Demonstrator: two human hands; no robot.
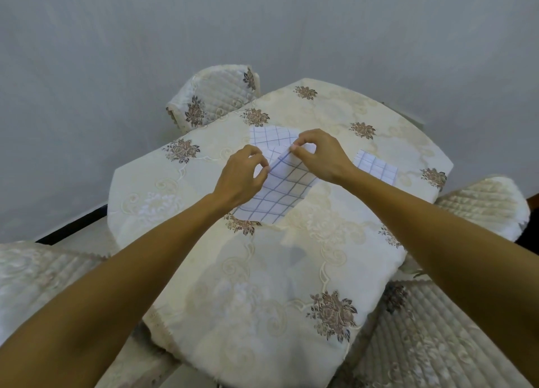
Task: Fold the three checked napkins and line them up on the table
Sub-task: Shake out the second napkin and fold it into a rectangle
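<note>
Worktop (262, 285) covered by a cream embroidered cloth (344, 218) with brown flower motifs. Three blue-checked white napkins laid on it: middle napkin (280, 192) with its far edge lifted, far napkin (269, 137) just behind it, partly overlapped, and folded napkin (376, 166) set apart to the right.

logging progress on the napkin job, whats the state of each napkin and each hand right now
middle napkin: partly folded, far edge lifted and pinched by both hands
far napkin: flat on the tablecloth behind the hands, partly hidden
right napkin: flat on the tablecloth, apart from the others, untouched
left hand: pinching the middle napkin's edge
right hand: pinching the same edge
</note>
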